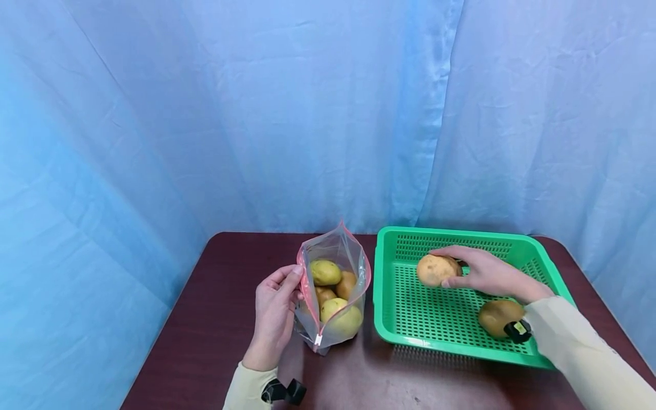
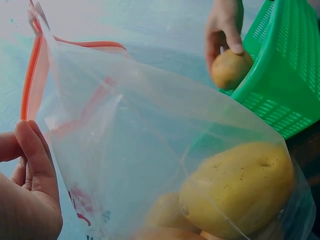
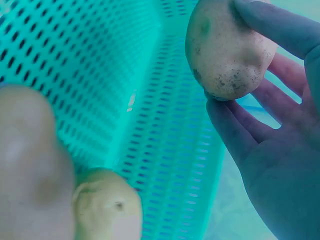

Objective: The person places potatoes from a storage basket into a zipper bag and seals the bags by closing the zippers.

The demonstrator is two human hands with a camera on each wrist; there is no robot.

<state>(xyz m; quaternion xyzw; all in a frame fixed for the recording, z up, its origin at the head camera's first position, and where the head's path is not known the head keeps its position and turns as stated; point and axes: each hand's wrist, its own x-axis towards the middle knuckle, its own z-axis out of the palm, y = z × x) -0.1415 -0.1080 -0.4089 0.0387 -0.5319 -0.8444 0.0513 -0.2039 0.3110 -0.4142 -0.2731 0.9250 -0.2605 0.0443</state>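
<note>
My left hand [image 1: 277, 307] pinches the pink-edged rim of a clear zip bag [image 1: 362, 310] between thumb and fingers, at its left side. The bag stands with its mouth spread, and several potatoes [image 1: 326, 273] lie inside; a large yellow one [image 2: 240, 187] shows through the plastic in the left wrist view. Over the green basket [image 1: 381, 285], my right hand [image 1: 487, 273] grips a round tan potato [image 1: 434, 270] between thumb and fingers. Dark specks mark that potato's skin in the right wrist view.
Another potato [image 1: 499, 317] lies in the basket near its front right, partly under the right wrist; the right wrist view shows a second one [image 3: 107, 205] beside it. Bag and basket stand side by side on a dark red-brown table [image 1: 215, 285]. Blue curtains [image 1: 307, 114] hang behind.
</note>
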